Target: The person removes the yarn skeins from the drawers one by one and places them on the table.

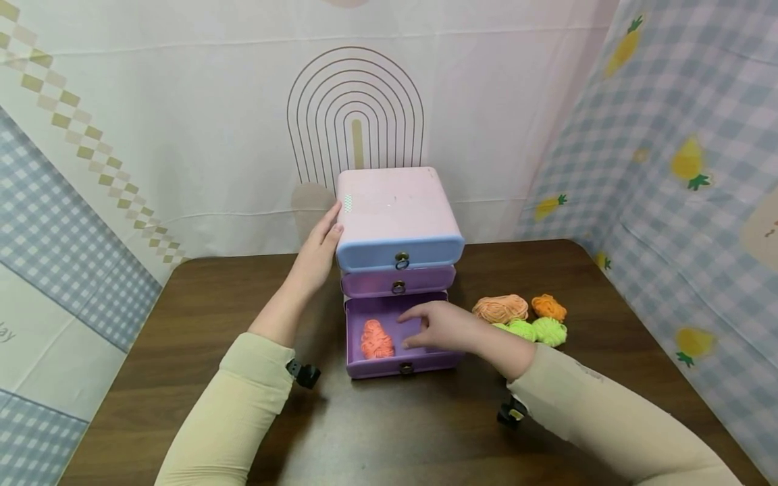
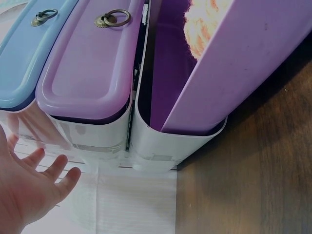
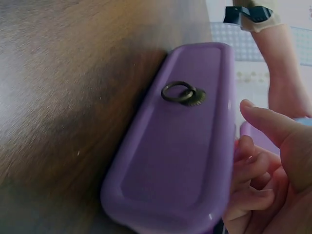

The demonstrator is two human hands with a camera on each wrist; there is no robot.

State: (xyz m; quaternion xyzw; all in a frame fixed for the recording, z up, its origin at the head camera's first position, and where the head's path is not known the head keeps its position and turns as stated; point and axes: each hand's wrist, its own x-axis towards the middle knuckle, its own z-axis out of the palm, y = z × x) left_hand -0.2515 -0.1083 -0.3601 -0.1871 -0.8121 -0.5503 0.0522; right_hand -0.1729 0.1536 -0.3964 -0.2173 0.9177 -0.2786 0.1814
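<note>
A small stacked drawer cabinet [image 1: 395,202] with a pink top stands at the back of the table. My left hand [image 1: 316,256] rests along its left side with straight fingers; the left wrist view shows that hand's spread fingers [image 2: 68,180]. The lowest purple drawer [image 1: 377,368] is pulled out. Inside its left half lies a coral-orange yarn bundle [image 1: 377,341]. Over the drawer's right half hovers my right hand [image 1: 444,327], thumb and fingers apart, nothing between them. In the right wrist view, the fingers hang loosely curled behind the drawer front [image 3: 170,146] with its ring pull [image 3: 180,92].
To the right of the cabinet lie a peach yarn skein [image 1: 501,308], a small orange yarn ball [image 1: 549,307] and bright green yarn [image 1: 550,331]. The blue top drawer [image 1: 371,256] and purple middle drawer [image 1: 365,283] are closed. A patterned cloth [image 1: 243,135] hangs behind the table.
</note>
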